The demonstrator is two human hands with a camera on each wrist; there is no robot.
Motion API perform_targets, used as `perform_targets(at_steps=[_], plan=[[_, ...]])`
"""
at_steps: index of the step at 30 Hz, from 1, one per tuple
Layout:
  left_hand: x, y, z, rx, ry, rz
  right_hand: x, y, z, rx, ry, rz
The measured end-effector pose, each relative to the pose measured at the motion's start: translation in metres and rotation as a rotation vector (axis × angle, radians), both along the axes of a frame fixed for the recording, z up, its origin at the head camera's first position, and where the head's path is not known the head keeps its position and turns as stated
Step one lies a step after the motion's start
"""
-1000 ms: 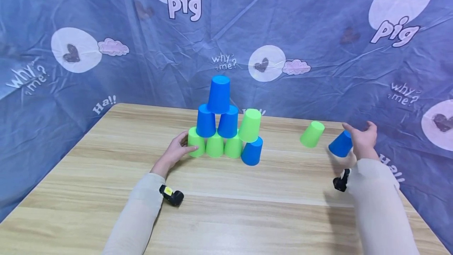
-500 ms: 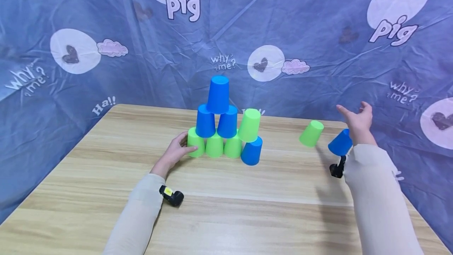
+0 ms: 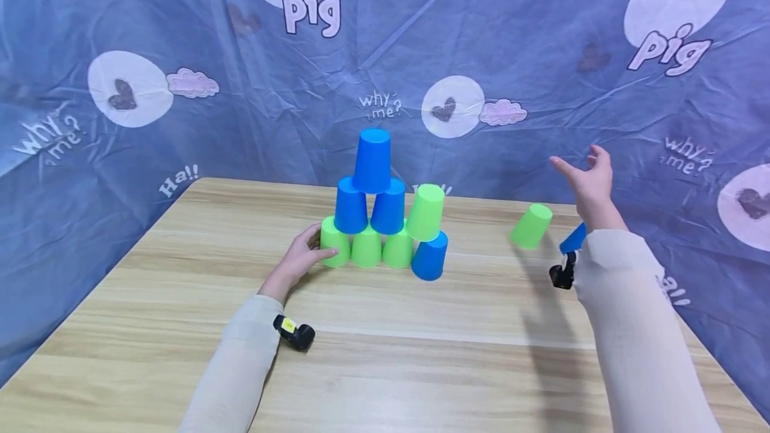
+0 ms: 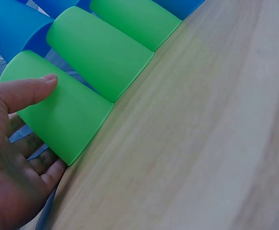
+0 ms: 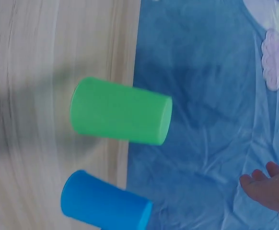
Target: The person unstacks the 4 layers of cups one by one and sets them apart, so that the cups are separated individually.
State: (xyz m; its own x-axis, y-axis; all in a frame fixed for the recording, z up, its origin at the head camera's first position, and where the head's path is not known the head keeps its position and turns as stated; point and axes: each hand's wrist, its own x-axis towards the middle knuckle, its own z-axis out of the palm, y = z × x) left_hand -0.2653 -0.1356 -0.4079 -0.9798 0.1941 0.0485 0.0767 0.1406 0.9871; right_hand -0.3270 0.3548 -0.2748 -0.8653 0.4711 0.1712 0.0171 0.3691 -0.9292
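Note:
My left hand (image 3: 299, 256) holds the leftmost green cup (image 4: 65, 108) of a stacked pyramid, thumb in front and fingers round its far side. All cups stand upside down. Beside that cup in the bottom row are two more green cups and, at the right end, a blue cup (image 3: 430, 256). Above them sit two blue cups (image 3: 388, 207) and a green cup (image 3: 426, 212), with one blue cup (image 3: 373, 162) on top. My right hand (image 3: 592, 182) hangs in the air, fingers spread, holding nothing, above a blue cup (image 5: 103, 201) and a green cup (image 5: 120, 111).
The wooden table (image 3: 385, 359) ends at a blue patterned cloth (image 3: 529, 32) behind and to the right. The two loose cups stand near the table's back right. A black wrist camera (image 3: 295, 334) sits on the left sleeve, another (image 3: 563, 271) on the right.
My right hand has risen from beside the loose blue cup and drifted left, its forearm covering more of that cup. The left hand and the pyramid have stayed as they were.

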Motion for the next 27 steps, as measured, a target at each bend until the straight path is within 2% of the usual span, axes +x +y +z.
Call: perform_targets(at_steps=[2,5,10,16,23,27], plan=[[-0.002,0.0,-0.003,-0.01,0.004,0.005,0.008,-0.02,0.012,0.059,-0.022,0.026],[-0.002,0.0,-0.004,-0.024,0.017,0.011,0.016,-0.041,0.023,0.093,0.007,0.078],[-0.002,0.001,-0.003,-0.029,0.027,0.014,0.019,-0.069,0.031,0.106,0.055,0.146],[-0.001,0.002,0.0,-0.01,0.013,-0.002,0.019,-0.092,0.036,0.121,0.072,0.222],[0.014,0.005,0.019,-0.028,0.023,-0.008,0.016,-0.111,0.036,0.107,0.106,0.282],[0.014,0.005,0.018,-0.033,0.027,-0.005,0.015,-0.122,0.037,0.073,0.142,0.319]])
